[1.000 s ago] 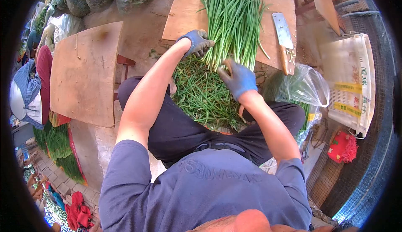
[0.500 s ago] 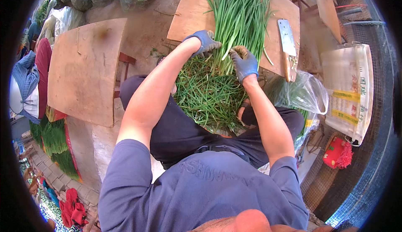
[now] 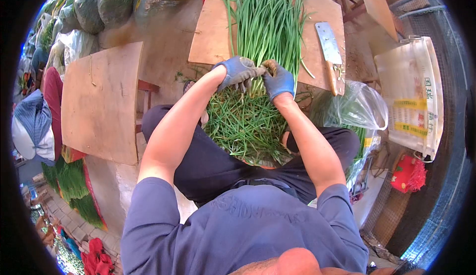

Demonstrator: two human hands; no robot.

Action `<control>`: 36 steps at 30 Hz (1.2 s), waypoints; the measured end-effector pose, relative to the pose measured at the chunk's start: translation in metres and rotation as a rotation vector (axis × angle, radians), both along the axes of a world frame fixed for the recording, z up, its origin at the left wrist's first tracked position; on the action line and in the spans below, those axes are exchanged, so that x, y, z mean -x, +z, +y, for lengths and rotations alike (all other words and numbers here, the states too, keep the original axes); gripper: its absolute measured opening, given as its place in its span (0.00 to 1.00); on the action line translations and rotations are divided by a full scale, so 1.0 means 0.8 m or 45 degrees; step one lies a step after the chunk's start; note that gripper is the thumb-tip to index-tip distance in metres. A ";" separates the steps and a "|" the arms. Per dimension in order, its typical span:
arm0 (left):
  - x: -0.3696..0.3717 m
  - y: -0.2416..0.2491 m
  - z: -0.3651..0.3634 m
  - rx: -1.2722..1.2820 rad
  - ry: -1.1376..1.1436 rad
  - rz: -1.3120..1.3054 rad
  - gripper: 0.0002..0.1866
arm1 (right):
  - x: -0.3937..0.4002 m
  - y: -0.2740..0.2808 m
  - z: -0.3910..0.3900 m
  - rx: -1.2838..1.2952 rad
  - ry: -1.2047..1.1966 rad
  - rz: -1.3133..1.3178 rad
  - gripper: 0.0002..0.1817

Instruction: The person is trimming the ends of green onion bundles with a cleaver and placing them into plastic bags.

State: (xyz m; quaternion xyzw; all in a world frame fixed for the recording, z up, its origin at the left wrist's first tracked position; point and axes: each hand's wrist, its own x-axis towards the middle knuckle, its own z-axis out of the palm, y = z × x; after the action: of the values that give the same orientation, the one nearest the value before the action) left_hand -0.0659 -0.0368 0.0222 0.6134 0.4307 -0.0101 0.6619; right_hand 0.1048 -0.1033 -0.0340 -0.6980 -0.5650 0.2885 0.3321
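Note:
A thick bunch of garlic chives (image 3: 267, 19) lies on a wooden board (image 3: 210, 39), its pale stem ends toward me. At those ends my left hand (image 3: 239, 72), in a blue-grey glove, is closed with its fingertips pinching some stems. My right hand (image 3: 278, 80), gloved alike, is closed on the stems from the other side. The fingertips of both hands nearly meet, and the stems between them are partly hidden. Below the hands, a heap of loose green trimmings (image 3: 245, 123) fills the space between my legs. A cleaver (image 3: 329, 47) with a wooden handle rests on the board's right side.
Another wooden board (image 3: 101, 104) stands at left. A clear plastic bag (image 3: 359, 106) is to the right, beside a white woven sack (image 3: 409, 99) and a red item (image 3: 407, 174). Stuffed bags (image 3: 116, 2) line the back left. More green bundles (image 3: 72, 178) lie at lower left.
My hands have come closer together at the stem ends, the left fingertips now reaching the right ones. The whole view has shifted slightly, with the board and chives appearing further left.

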 end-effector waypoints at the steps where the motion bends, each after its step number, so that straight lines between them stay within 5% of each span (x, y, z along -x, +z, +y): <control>1: 0.004 -0.001 -0.001 0.043 0.038 -0.036 0.22 | -0.003 -0.004 0.001 -0.003 -0.013 -0.015 0.11; 8: 0.021 -0.012 -0.003 0.193 0.168 -0.118 0.18 | -0.029 0.036 0.014 -0.130 -0.150 0.037 0.11; 11: 0.023 0.007 -0.006 0.201 0.179 -0.128 0.18 | -0.052 0.053 -0.007 0.105 0.205 0.594 0.15; 13: 0.024 0.000 -0.005 0.181 0.181 -0.104 0.17 | -0.052 0.093 -0.032 0.695 0.799 0.050 0.23; 15: 0.021 -0.006 -0.004 0.165 0.163 -0.085 0.17 | -0.026 0.134 -0.059 0.924 1.050 -0.456 0.29; 20: 0.008 -0.017 -0.013 0.006 0.225 -0.029 0.18 | -0.036 0.100 -0.019 0.480 0.442 -0.354 0.25; 28: -0.007 -0.011 -0.019 -0.383 0.158 0.181 0.17 | -0.063 0.073 0.021 0.311 0.142 -0.186 0.20; 36: -0.005 0.001 -0.021 0.107 0.254 -0.066 0.15 | -0.052 0.059 0.035 0.280 -0.054 0.539 0.09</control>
State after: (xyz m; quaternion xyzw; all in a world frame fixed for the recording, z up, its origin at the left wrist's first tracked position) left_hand -0.0618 -0.0536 0.0231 0.5394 0.4715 0.0535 0.6956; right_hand 0.1466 -0.0753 0.0129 -0.6657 -0.4332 0.4810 0.3711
